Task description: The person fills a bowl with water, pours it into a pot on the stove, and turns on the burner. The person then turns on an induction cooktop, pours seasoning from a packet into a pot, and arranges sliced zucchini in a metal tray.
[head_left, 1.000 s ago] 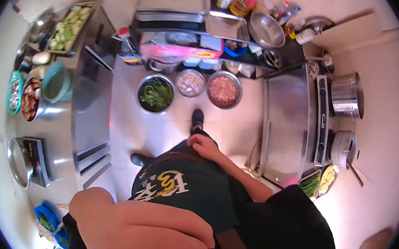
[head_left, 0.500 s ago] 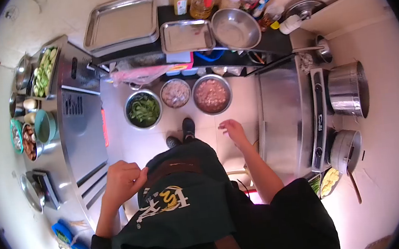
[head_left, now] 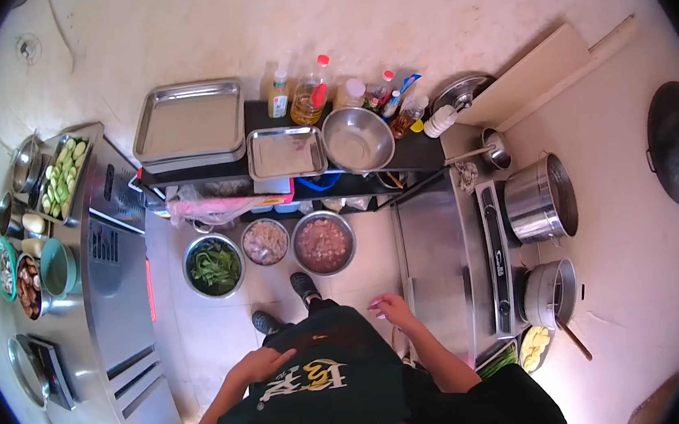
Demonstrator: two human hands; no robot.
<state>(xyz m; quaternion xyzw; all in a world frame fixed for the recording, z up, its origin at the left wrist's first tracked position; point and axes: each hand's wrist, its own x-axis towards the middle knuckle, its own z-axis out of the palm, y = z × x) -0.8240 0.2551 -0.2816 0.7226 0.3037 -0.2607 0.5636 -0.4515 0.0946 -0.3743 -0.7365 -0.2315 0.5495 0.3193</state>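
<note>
My left hand point(head_left: 258, 365) hovers at the left side of the dark green apron point(head_left: 319, 377), fingers stretched out and holding nothing. To the right of the apron, my right hand point(head_left: 391, 308) is held in the air with loosely bent fingers, nothing visible in it. On the floor beyond my feet stand three metal bowls: one with green leaves point(head_left: 214, 266), one with pale chopped pieces point(head_left: 265, 241) and one with pinkish minced meat point(head_left: 325, 244). Neither hand touches them.
A black shelf point(head_left: 424, 153) ahead bears trays point(head_left: 192, 120), a metal bowl point(head_left: 358, 139) and bottles point(head_left: 308, 100). On the right are a stove point(head_left: 498, 258) and pots point(head_left: 530, 198). The left steel counter point(head_left: 82, 335) holds vegetables point(head_left: 65, 177).
The view has swung, so more of the wall shows. My left hand went from close to the camera down beside the apron, and its fingers opened. My right hand moved away from the apron.
</note>
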